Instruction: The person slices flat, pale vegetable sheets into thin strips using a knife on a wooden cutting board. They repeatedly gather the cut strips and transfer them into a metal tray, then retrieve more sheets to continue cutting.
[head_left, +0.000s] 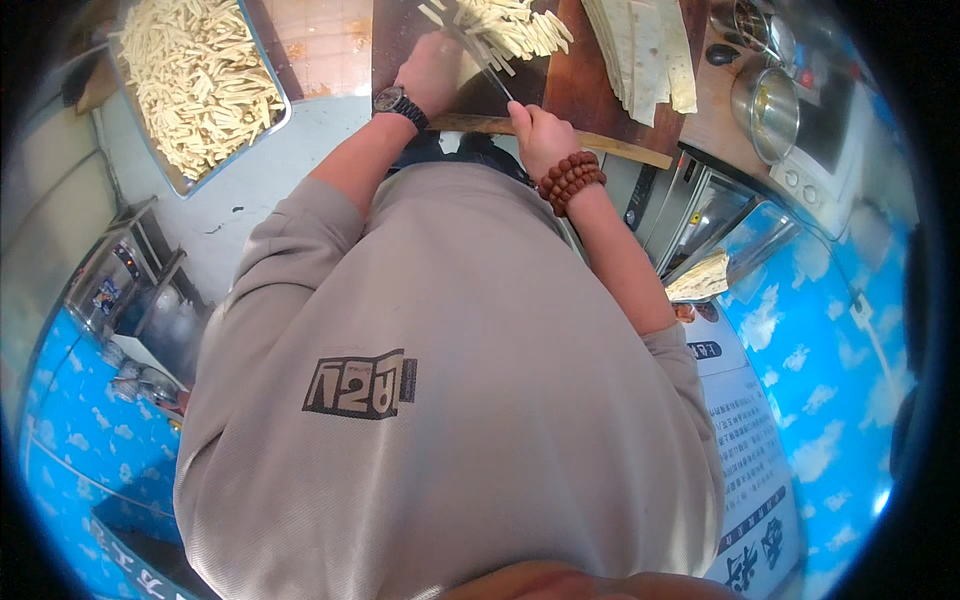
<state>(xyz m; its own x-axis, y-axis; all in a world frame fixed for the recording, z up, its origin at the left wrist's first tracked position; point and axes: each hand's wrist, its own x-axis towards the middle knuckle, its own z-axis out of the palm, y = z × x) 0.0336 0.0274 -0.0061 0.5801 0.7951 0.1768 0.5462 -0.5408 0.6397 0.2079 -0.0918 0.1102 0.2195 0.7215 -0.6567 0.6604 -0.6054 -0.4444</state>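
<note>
My right hand (547, 139), with a beaded bracelet at the wrist, grips a knife (489, 67) seen nearly edge-on. The blade points up and left, beside a pile of pale cut strips (517, 34) that look like dough or flatbread. My left hand (433, 71), wearing a dark watch, is bent over the board left of the blade. Its fingertips are hidden, so what it presses is unclear. Both hands are over a dark brown cutting board (574, 94). Right of the pile lies a stack of long, flat, pale sheets (637, 60).
A metal tray (285, 116) heaped with similar strips stands at the left. Steel bowls (766, 112) and a white appliance (814, 184) with knobs are at the right. Below them, more flat sheets (701, 277) sit by a clear-sided case. Metal equipment (142, 289) stands lower left.
</note>
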